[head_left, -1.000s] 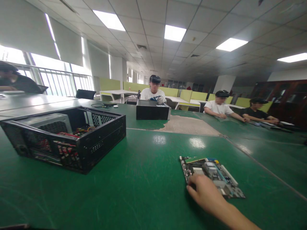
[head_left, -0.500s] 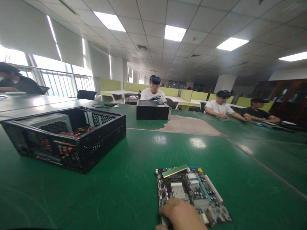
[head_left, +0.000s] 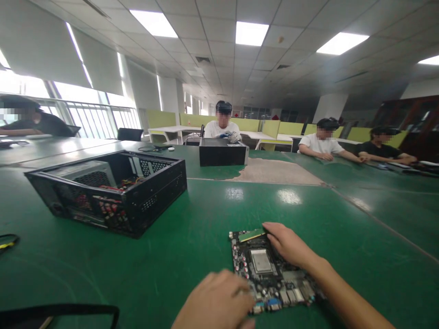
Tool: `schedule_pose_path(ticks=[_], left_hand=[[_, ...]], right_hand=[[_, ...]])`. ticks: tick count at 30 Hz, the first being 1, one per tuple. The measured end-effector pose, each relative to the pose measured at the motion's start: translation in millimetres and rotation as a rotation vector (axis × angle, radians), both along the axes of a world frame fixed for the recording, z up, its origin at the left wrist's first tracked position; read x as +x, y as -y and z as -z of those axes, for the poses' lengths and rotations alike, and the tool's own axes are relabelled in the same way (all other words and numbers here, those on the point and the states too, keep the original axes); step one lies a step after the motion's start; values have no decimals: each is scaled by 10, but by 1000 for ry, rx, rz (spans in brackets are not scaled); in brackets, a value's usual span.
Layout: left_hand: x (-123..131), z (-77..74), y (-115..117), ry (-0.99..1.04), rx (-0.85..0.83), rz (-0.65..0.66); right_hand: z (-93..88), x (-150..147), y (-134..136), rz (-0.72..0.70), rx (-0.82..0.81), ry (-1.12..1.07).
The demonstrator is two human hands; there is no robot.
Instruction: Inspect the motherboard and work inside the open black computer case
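A motherboard [head_left: 262, 262] lies flat on the green table in front of me, its silver processor square near the middle and its ports along the near edge. Across its far left part rests a green memory stick [head_left: 251, 236], slightly askew. My right hand [head_left: 290, 244] reaches over the board from the right; its fingertips and thumb close round the stick's right end, which they hide. Curled fingers of my left hand [head_left: 219, 298] are at the board's near left corner, beside the ports. That hand is slightly blurred and covers the corner.
An open black computer case [head_left: 113, 196] with a power supply and cables stands at the left. Across the table a person in white [head_left: 222, 128] works at another black case [head_left: 222, 153]. Other people sit left and right. A dark strap-like loop [head_left: 103, 310] is at lower left.
Half a second ago one hand was at the board's near edge with a dark thing under its fingers. Now both hands are in view, the right at the far edge. The whole view has shifted.
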State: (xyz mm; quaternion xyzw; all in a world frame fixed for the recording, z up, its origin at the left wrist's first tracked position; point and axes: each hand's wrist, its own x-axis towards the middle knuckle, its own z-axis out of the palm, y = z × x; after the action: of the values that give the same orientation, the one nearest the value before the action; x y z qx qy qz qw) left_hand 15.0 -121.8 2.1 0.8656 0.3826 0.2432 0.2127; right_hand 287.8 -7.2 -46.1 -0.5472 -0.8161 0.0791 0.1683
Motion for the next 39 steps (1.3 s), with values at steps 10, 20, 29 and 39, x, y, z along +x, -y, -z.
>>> schedule_pose_path(ticks=[10,20,29,39], left_hand=[[229,146,-975,-215,-14,2],[53,143,-1003,-159,-99,35],[34,89,-990,-132,-121,43],[-48,-124,-1021,3,-76,2]], right_hand=[[-50,-119,42,51,98,-83],[59,-69,0,11,94,-197],[-417,-242,242,54,79,-191],[-235,-1039,1014,-37,-258,98]])
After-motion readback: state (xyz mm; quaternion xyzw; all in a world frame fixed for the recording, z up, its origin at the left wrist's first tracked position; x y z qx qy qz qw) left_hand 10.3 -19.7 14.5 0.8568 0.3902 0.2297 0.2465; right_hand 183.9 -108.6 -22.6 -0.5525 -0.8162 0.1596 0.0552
